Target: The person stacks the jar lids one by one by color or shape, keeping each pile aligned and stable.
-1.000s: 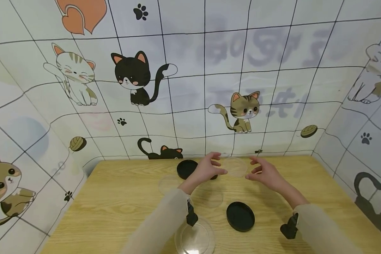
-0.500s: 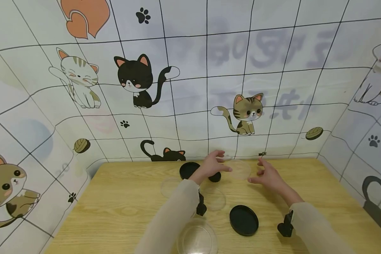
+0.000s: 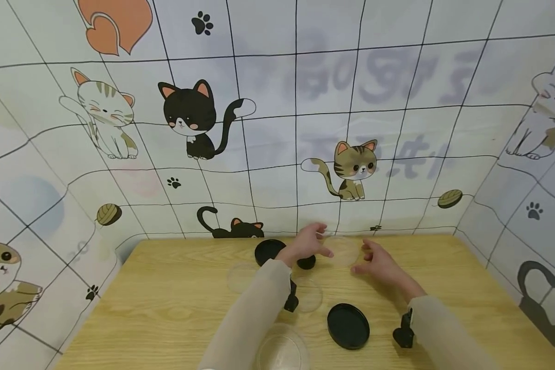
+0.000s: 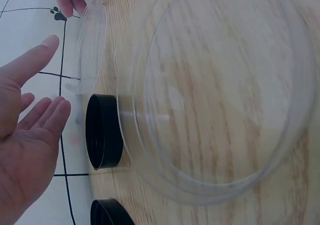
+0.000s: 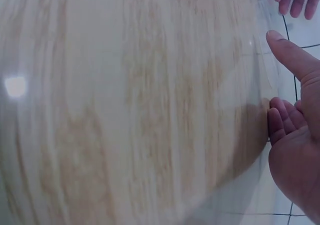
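- Left clear disc (image 3: pixel 241 277): flat on the tabletop (image 3: pixel 166 303), nearest its left edge.
- Back black dish (image 3: pixel 268 251): near the back edge, clear of the hands' gap.
- Front clear dish (image 3: pixel 282 354): toward the front edge, which is out of view.
- Left hand (image 3: pixel 307 243): thumb and fingers spread, pinching nothing; gap presumably leaves room for a rim.
- Small black dish (image 3: pixel 307 262): just beside it, partly hidden.
- Middle clear disc (image 3: pixel 310 295): well in from the back edge.
- Back clear dish (image 3: pixel 342 252): by the back edge, between both hands; likely why the arms reach so far. Round, shallow, colourless, grain showing through.
- Front black dish (image 3: pixel 348 326): low-rimmed, apart from the rest.
- Right hand (image 3: pixel 379 263): thumb and fingers parted, presumably framing the rim; contact, can't tell.
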Action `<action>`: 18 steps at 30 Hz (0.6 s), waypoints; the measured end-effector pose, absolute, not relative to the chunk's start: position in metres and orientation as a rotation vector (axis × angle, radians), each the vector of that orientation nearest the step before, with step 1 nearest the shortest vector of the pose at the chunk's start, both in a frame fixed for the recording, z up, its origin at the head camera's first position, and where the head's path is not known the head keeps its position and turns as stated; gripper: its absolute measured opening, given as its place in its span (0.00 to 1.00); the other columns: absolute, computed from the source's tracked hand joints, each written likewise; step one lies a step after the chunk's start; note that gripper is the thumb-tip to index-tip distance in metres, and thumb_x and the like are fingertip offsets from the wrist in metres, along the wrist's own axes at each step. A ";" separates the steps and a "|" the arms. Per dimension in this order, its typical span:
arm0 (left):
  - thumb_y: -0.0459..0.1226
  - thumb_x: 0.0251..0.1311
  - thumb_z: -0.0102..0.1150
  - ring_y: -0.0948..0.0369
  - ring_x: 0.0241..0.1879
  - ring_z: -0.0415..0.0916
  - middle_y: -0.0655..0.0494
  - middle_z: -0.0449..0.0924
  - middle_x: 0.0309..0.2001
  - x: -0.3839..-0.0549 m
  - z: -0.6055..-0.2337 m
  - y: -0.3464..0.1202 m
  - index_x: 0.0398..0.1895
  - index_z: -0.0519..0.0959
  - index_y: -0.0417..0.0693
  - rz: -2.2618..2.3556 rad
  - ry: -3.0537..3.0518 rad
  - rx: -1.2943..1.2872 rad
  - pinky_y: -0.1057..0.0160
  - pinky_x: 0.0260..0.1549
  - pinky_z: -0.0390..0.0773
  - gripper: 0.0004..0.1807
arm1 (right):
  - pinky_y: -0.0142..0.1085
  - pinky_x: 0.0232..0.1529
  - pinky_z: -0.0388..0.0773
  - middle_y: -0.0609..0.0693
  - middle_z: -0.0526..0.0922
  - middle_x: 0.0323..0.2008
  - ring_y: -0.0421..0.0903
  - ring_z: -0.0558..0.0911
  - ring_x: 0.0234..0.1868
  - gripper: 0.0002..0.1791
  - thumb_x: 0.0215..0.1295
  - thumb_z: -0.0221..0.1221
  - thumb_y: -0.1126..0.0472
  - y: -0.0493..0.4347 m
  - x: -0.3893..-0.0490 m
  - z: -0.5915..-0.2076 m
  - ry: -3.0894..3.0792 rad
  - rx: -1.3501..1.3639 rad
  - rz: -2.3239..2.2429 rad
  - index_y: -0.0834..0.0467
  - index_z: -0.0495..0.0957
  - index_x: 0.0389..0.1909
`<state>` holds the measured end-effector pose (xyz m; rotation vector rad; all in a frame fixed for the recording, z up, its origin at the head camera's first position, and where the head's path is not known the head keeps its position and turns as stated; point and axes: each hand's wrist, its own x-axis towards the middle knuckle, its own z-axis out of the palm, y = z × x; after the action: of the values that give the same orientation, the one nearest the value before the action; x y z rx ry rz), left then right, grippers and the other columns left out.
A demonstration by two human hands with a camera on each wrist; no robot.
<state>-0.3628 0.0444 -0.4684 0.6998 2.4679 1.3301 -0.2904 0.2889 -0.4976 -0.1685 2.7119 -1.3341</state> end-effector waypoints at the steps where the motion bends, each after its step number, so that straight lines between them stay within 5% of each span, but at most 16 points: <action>1: 0.35 0.53 0.79 0.51 0.66 0.71 0.45 0.72 0.68 -0.363 -0.469 0.044 0.74 0.66 0.41 1.316 2.476 0.704 0.56 0.60 0.74 0.45 | 0.60 0.64 0.68 0.73 0.61 0.71 0.68 0.68 0.65 0.58 0.61 0.74 0.55 0.288 -0.291 -0.499 2.709 -0.158 -1.339 0.72 0.46 0.78; 18: 0.31 0.49 0.81 0.56 0.59 0.74 0.47 0.76 0.61 -0.371 -0.479 0.055 0.73 0.68 0.38 1.083 2.554 0.702 0.63 0.58 0.74 0.46 | 0.60 0.62 0.69 0.74 0.62 0.69 0.68 0.69 0.64 0.51 0.65 0.70 0.57 0.283 -0.298 -0.504 2.725 -0.196 -1.346 0.74 0.50 0.76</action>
<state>-0.3708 0.0553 -0.4792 0.7025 2.5541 1.0835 -0.2978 0.2829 -0.5038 -0.1956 2.7250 -1.3456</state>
